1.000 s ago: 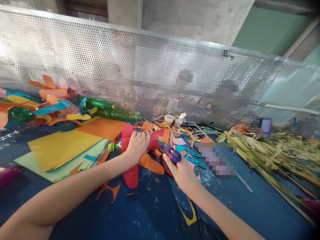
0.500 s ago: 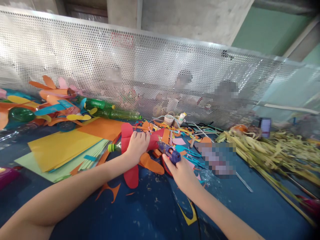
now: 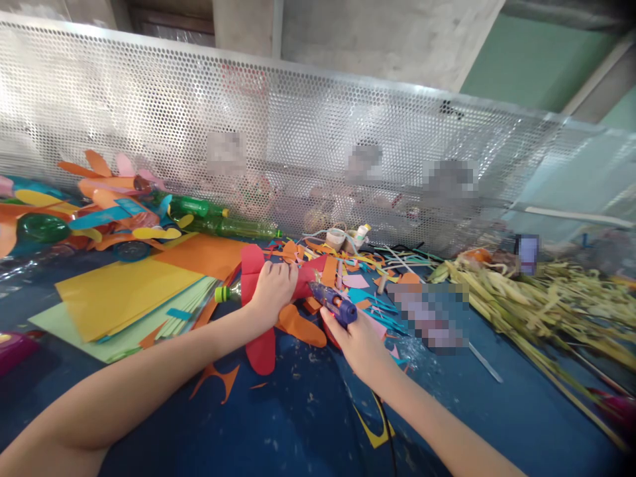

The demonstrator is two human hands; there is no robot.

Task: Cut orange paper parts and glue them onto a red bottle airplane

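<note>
My left hand (image 3: 275, 291) is closed round a plastic bottle wrapped in red paper, made up as a toy plane; its red paper wing (image 3: 261, 351) sticks out toward me and the lime-green cap (image 3: 223, 293) points left. My right hand (image 3: 365, 344) grips a blue glue gun (image 3: 334, 303). The gun's nozzle is at the right end of the red plane, touching it or very close. A black cord (image 3: 387, 430) trails from under my right wrist. An orange paper petal shape (image 3: 303, 326) lies between the hands, partly under the plane.
Stacked yellow paper (image 3: 124, 285) and pale green sheets (image 3: 64, 324) lie at left, with finished bottle planes (image 3: 114, 212) behind. Paper scraps (image 3: 358, 281) spread beyond my hands, near white cups (image 3: 336, 238). Dried husks (image 3: 536, 318) cover the right. A perforated metal screen (image 3: 308, 132) stands at the back.
My right hand and the glue gun have shifted very slightly left along the red plane's end. The left hand and the bottle have stayed in place.
</note>
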